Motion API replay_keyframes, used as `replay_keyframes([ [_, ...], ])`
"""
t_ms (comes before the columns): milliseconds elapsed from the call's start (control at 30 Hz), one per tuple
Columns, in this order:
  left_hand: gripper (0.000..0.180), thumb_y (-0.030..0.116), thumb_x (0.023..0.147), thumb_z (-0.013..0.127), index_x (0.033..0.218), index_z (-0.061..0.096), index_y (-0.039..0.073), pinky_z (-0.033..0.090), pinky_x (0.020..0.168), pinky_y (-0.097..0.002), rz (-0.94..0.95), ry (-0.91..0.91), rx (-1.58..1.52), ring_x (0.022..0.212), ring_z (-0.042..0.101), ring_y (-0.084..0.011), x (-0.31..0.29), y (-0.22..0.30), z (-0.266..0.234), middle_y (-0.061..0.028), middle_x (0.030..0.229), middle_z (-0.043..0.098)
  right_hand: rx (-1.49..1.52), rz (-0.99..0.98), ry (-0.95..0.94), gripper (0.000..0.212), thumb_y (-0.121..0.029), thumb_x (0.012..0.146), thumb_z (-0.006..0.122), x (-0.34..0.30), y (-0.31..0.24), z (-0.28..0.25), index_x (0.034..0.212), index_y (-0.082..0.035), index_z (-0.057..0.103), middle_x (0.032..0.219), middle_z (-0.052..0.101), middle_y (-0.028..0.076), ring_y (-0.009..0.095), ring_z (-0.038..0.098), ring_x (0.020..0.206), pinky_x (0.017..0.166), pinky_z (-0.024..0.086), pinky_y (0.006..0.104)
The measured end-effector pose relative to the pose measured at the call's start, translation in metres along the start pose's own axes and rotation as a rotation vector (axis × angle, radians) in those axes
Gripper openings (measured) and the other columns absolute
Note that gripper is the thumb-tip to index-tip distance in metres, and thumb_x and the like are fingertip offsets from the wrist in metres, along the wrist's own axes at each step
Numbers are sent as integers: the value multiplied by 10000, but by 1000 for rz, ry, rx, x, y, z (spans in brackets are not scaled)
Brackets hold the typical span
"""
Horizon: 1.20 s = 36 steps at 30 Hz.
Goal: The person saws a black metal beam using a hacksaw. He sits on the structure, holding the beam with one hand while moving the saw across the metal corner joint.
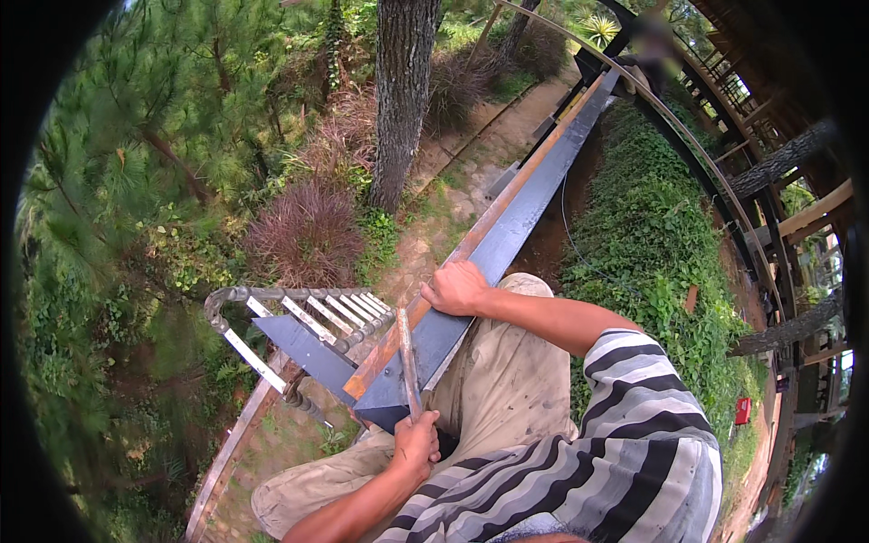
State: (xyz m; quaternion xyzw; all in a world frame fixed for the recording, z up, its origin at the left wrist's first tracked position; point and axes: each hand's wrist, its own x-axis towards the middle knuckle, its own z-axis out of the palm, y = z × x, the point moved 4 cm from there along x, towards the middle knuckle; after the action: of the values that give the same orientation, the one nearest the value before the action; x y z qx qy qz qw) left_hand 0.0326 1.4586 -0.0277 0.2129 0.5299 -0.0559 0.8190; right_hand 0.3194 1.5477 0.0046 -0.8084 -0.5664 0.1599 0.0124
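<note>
My left hand (416,443) is closed round the lower end of a worn wooden handle (408,357), which points up and away across the near end of a long beam. Any tool head is hidden in or below that hand. The beam has a dark grey metal face (520,231) and a brown wooden strip (489,222) along its left side. My right hand (457,288) rests on the beam farther along, its fingers curled over the wooden strip. My knees, in beige trousers, lie beside and under the beam's near end.
A metal ladder (317,312) stands left of the beam, close to a grey plate (303,353). Beyond rises a tree trunk (403,100). Green ground plants (643,217) cover the right slope. Near the beam's far end is another person (652,68). A paved path lies far below.
</note>
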Motion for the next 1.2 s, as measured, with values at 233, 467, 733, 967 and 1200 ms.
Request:
replay_keyframes([
  [233,340,254,936,682,762,408,150,278,414,-335,-27,-114,-27,412,308,-127,8,0,-6,26,547,321,8,-21,83,545,-380,979,547,4,4,5,651,34,683,674,657,289,452,689,700,736,537,547],
  [467,336,220,957,647,721,418,153,281,410,-333,-31,-107,5,410,323,-127,9,-8,-7,22,541,345,20,-28,77,547,-377,984,545,5,8,17,633,20,677,649,648,274,454,677,681,723,540,536],
  [733,356,193,959,640,677,427,147,283,394,-338,18,-143,36,399,348,-131,19,-11,-7,10,535,378,14,-32,164,540,-356,937,597,5,6,13,552,19,653,588,616,260,442,642,622,750,540,504],
  [967,343,188,967,628,684,441,139,302,402,-343,-8,-151,34,397,352,-144,11,-7,-4,9,525,365,-22,-21,159,532,-367,945,597,1,8,13,583,17,661,614,630,270,450,659,633,715,544,528],
  [1200,340,196,966,627,691,434,141,302,403,-353,-8,-139,39,390,351,-151,11,-8,-6,4,523,360,14,-43,187,539,-355,949,595,3,7,12,561,15,644,600,623,267,449,650,594,627,532,533],
])
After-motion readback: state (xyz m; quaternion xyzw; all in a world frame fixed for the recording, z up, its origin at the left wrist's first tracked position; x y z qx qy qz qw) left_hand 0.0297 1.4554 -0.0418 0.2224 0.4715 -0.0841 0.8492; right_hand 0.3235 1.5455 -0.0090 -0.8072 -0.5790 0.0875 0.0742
